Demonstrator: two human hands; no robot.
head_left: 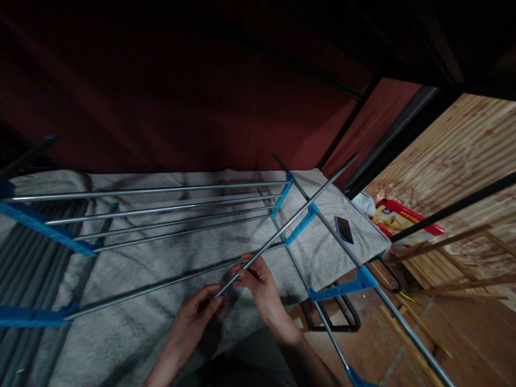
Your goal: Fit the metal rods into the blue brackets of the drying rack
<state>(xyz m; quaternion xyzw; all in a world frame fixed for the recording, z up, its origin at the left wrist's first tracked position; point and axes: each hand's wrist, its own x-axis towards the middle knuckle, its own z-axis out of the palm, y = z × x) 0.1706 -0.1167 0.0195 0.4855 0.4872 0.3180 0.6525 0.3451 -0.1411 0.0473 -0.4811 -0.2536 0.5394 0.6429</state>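
Both hands hold one loose metal tube [275,235], slanting up to the right across the rack. My left hand [198,310] pinches its lower end. Farther up the tube, the fingers of my right hand [257,278] are closed round it. Beneath and beyond lies a rack frame of thin metal tubes [173,204] joined by blue plastic brackets, one at the left [48,228] and another at the right [299,226]. A lower tube [161,286] of the frame passes just behind my hands.
The frame rests on a table with a grey cloth [133,344]. A phone [344,230] lies on it at the right. More grey tubes [24,269] lie at the left. Beyond the table's right edge are a red box [407,219] and a wooden chair [439,269].
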